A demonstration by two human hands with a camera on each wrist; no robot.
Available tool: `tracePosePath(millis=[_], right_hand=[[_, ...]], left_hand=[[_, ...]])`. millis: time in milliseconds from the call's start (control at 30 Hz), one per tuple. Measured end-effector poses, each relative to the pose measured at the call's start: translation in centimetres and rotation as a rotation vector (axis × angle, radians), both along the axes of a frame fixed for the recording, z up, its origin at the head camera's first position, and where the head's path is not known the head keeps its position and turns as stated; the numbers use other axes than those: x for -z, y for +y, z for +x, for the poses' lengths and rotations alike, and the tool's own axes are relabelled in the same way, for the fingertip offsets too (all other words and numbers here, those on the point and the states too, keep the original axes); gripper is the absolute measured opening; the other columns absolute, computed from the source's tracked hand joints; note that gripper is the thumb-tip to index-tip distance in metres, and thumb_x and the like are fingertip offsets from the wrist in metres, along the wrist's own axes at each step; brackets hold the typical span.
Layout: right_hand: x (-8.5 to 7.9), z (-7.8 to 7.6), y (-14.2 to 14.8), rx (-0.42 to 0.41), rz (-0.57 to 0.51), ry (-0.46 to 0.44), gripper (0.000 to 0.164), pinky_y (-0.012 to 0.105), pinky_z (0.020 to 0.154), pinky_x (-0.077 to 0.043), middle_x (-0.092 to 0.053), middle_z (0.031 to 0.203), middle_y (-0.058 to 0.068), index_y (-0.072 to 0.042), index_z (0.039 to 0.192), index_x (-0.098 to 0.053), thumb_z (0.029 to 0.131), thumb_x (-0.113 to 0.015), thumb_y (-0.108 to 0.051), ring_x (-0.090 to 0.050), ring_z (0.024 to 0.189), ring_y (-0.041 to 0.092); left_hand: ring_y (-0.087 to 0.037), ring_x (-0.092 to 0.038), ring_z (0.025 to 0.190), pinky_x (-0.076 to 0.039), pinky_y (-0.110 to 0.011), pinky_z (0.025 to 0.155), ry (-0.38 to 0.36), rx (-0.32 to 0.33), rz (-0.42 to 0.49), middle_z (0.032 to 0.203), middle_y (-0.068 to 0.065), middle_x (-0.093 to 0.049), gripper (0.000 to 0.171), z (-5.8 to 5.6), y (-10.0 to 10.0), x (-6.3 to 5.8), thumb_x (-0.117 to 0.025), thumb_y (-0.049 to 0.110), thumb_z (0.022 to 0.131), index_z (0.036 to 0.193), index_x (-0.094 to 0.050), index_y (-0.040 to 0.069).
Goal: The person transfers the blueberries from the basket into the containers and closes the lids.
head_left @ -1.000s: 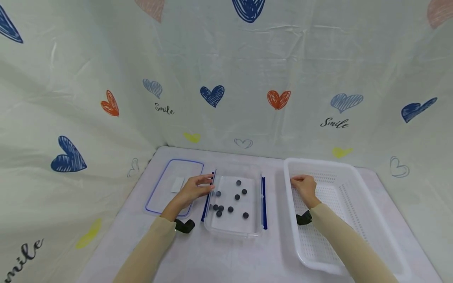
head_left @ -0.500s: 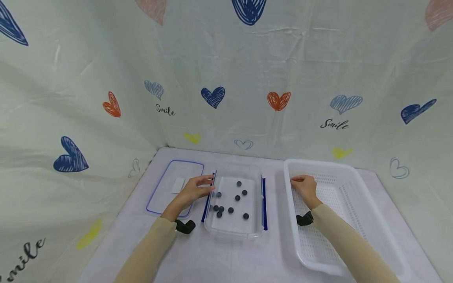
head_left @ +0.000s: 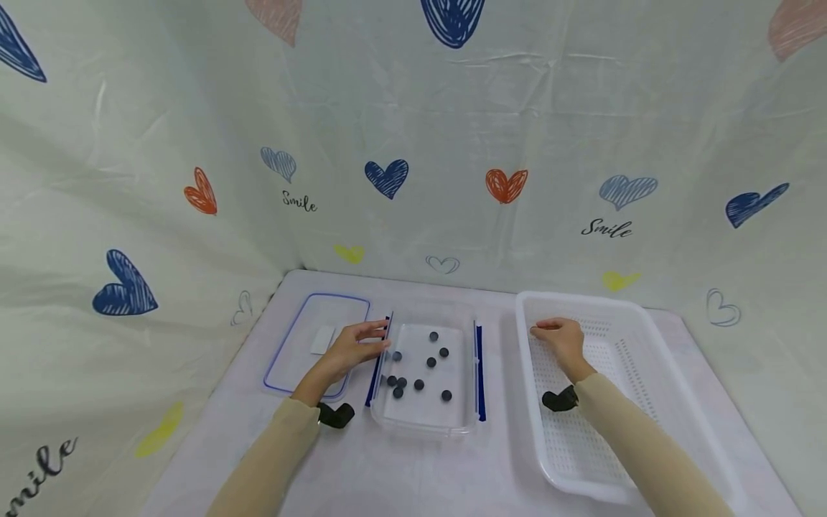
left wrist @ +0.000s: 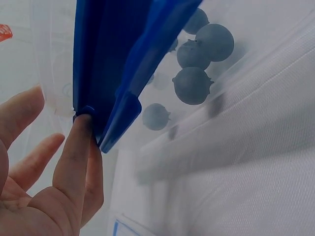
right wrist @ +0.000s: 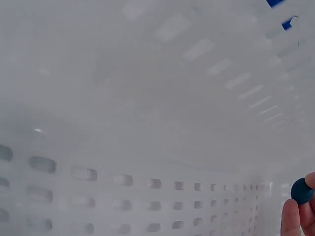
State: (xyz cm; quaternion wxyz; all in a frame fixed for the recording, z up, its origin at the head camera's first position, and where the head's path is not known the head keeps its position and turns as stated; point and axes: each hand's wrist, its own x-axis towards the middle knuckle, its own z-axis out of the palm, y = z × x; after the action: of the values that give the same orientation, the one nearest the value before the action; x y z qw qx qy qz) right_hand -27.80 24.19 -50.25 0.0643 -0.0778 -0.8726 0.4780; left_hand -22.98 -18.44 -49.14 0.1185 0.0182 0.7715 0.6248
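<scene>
Several blueberries (head_left: 431, 362) lie spread over the floor of a clear plastic box (head_left: 423, 431) with blue side flaps. At the box's left side rests my left hand (head_left: 354, 346), fingers fairly straight. In the left wrist view, its fingertips touch the lower end of a blue flap (left wrist: 106, 69), and blueberries (left wrist: 192, 86) show through the clear wall. My right hand (head_left: 563, 345) is inside a white perforated basket (head_left: 543, 459), near its left wall. Between thumb and fingers it pinches one blueberry (right wrist: 301, 191), seen at the edge of the right wrist view; the head view hardly shows it.
Left of the box, a clear lid (head_left: 284, 359) with a blue rim lies flat on the table (head_left: 452, 481), a small white label (head_left: 323, 339) on it. Behind everything hangs a heart-printed sheet (head_left: 446, 129). The basket wall (right wrist: 147, 113) fills most of the right wrist view.
My right hand has shifted slightly away from the basket's left wall. The left hand stays at the box's side, and the blueberries in the box have not moved.
</scene>
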Motion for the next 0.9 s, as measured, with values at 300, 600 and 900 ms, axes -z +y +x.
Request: tracePosePath(millis=[300, 600, 900], right_hand=[[-1.2, 0.3, 0.5, 0.016, -0.024, -0.02, 0.03, 0.024, 0.07, -0.047, -0.067, 0.109, 0.024, 0.011, 0.107, -0.071, 0.085, -0.077, -0.009, -0.058, 0.096, 0.026], [-2.6, 0.8, 1.2, 0.014, -0.049, -0.004, 0.031, 0.026, 0.075, -0.047, -0.067, 0.11, 0.02, 0.011, 0.108, -0.07, 0.085, -0.077, -0.009, -0.058, 0.092, 0.016], [-4.7, 1.9, 1.4, -0.021, -0.13, 0.061, 0.033, 0.012, 0.071, -0.047, -0.071, 0.093, 0.002, 0.015, 0.109, -0.068, 0.084, -0.079, -0.004, -0.062, 0.071, -0.006]], left_hand=[[-0.032, -0.059, 0.119, -0.054, -0.037, 0.094, 0.013, 0.008, -0.019, 0.137, -0.024, -0.054, 0.057, 0.2, -0.1, 0.0, -0.075, 0.017, 0.092, 0.143, -0.054, 0.004], [-0.032, -0.059, 0.12, -0.053, -0.038, 0.095, 0.007, 0.008, -0.012, 0.138, -0.022, -0.054, 0.057, 0.1, -0.1, 0.0, -0.075, 0.016, 0.091, 0.143, -0.054, 0.006], [-0.034, -0.059, 0.12, -0.052, -0.041, 0.097, 0.017, 0.01, -0.041, 0.14, -0.025, -0.052, 0.056, 0.1, 0.0, -0.4, -0.072, 0.014, 0.094, 0.144, -0.051, 0.004]])
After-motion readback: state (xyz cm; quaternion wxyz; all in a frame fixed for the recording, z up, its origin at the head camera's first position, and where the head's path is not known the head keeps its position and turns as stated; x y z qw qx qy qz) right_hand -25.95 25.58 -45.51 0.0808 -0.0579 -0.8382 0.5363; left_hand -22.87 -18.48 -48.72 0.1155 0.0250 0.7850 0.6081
